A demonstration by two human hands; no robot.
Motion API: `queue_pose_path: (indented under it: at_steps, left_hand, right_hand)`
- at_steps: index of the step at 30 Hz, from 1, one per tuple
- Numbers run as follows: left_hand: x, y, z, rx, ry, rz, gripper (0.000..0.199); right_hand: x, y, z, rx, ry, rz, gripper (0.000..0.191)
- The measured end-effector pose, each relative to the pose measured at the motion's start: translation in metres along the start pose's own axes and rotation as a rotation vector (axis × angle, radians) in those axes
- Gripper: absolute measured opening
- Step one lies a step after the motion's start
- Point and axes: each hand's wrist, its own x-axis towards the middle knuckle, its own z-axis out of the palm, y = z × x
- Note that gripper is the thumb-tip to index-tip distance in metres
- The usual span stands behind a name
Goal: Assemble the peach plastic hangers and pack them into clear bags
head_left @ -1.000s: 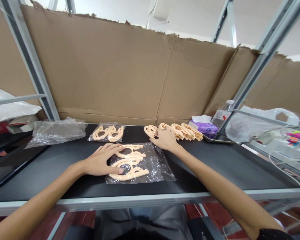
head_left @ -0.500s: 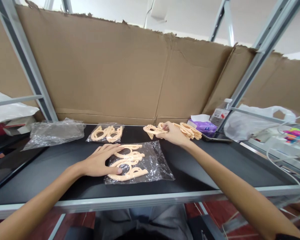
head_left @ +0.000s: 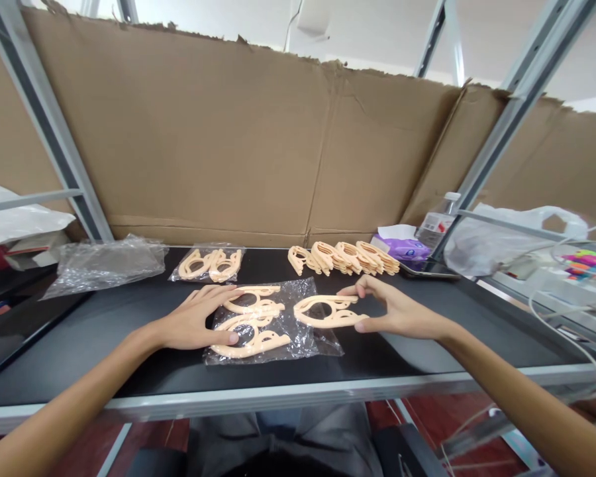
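My left hand [head_left: 198, 321] lies spread over the left end of a clear plastic bag [head_left: 302, 344], its thumb resting on the film. Inside the bag are two cream plastic folding hangers [head_left: 258, 341], one above the other. Between thumb and fingers, my right hand [head_left: 392, 308] grips the right end of another folded hanger [head_left: 322, 320], whose rounded end is over the bag's right part. Behind, several matching hangers [head_left: 345, 257] lie in overlapping piles. A second bag with hangers [head_left: 211, 265] sits at the back, left of centre.
A crumpled clear bag [head_left: 109, 265] lies at the back left, near a dark tray-like object [head_left: 24, 324]. Back right are a purple tissue pack [head_left: 404, 248], a bottle [head_left: 437, 225] and a phone [head_left: 432, 268]. Cardboard [head_left: 203, 132] walls the rear; a metal rail [head_left: 278, 397] edges the table.
My right hand has come from the piles toward me and slightly right, bringing one hanger over to the bag. My left hand stays on the bag.
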Motion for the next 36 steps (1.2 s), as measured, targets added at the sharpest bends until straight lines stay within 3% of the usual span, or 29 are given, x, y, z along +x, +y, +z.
queue_pose_path:
  at_steps: [7, 11, 15, 22, 36]
  left_hand:
    - [0.000, 0.001, -0.001, 0.006, -0.001, -0.010, 0.091]
    - [0.000, -0.002, 0.001, 0.001, 0.013, 0.003, 0.091]
    - [0.000, -0.003, 0.002, 0.001, 0.016, 0.002, 0.091]
    - [0.001, 0.002, 0.000, 0.020, -0.010, -0.028, 0.093]
    - [0.000, 0.001, 0.000, 0.022, -0.013, -0.022, 0.085]
  right_hand:
    - [0.031, -0.029, 0.037, 0.032, -0.118, -0.146, 0.044]
    - [0.044, -0.038, 0.055, -0.098, -0.129, -0.157, 0.043]
    - [0.047, -0.031, 0.058, -0.136, -0.102, -0.204, 0.044]
    - [0.046, -0.011, 0.055, -0.057, -0.088, -0.160, 0.053]
    - [0.046, -0.036, 0.088, -0.195, 0.042, -0.071, 0.061]
